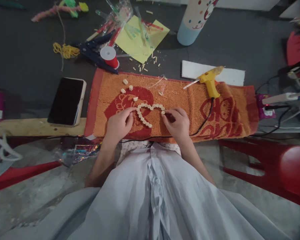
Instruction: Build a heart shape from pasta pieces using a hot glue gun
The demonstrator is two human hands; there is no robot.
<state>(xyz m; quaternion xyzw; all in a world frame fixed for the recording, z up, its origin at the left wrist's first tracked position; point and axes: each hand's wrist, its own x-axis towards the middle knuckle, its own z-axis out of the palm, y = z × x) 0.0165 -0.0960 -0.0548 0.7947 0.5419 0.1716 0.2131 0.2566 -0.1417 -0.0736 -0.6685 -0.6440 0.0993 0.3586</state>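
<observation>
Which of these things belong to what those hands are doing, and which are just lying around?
Seemingly part of the job:
pale heart outline, between left hand and right hand
four loose pale pieces
orange towel beneath
yellow glue gun, probably

Seemingly just lying around:
phone
bottle
shiny plastic

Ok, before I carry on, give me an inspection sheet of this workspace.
Surface: orange-and-red towel on a dark tabletop.
Job's things: unclosed heart outline of pale pieces; four loose clusters; yellow glue gun.
Clutter: red-wound spool, yellow paper, pale scraps, phone.
Hands: left hand, fingertips at the outline's left side; right hand, fingertips at its right end.
Cables: black cord from the glue gun along the towel's near edge.
Surroundings: red chair at right, grey floor.
</observation>
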